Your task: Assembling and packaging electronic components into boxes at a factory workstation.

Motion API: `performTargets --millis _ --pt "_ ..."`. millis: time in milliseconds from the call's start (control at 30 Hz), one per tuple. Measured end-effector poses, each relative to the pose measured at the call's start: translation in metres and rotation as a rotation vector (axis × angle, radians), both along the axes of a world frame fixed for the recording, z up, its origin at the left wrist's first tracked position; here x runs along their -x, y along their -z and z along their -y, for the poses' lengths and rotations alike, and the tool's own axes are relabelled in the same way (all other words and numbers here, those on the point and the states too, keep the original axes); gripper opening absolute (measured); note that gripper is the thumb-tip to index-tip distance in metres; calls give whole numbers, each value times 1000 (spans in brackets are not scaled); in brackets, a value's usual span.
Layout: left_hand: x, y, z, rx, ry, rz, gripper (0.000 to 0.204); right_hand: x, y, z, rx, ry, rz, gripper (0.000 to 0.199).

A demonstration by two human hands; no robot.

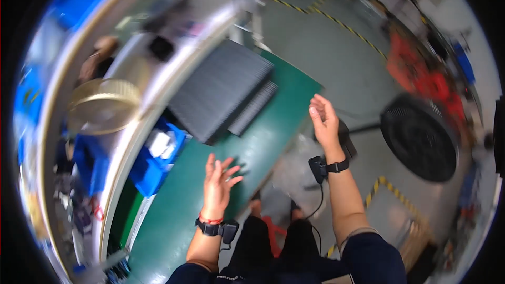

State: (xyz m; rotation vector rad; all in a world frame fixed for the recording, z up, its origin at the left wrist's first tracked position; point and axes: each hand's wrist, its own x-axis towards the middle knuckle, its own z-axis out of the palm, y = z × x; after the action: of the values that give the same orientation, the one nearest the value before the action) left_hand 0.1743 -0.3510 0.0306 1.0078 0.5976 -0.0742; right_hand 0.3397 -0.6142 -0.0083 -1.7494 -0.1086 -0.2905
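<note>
A stack of dark grey ribbed plastic trays (223, 89) lies on the green work table (173, 221), with a thinner tray of the same kind sticking out at the stack's right edge. The left hand (218, 181) hovers above the table, nearer the person than the stack, fingers spread and holding nothing. The right hand (323, 121) is raised to the right of the stack, past the table's edge, palm open and empty. Both wrists wear black bands.
</note>
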Motion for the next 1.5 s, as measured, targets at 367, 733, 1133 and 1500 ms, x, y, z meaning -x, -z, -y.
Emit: performTargets --millis 367,733,1133,1500 --pt "90 211 185 171 883 -236 29 216 388 275 -79 587 -1128 49" --pt "117 599 352 -66 859 -444 38 100 540 421 954 224 -825 75" --pt "30 664 411 498 366 -434 65 39 584 454 523 238 -999 65" --pt "82 601 388 797 100 -585 65 167 377 339 1057 183 -157 46"
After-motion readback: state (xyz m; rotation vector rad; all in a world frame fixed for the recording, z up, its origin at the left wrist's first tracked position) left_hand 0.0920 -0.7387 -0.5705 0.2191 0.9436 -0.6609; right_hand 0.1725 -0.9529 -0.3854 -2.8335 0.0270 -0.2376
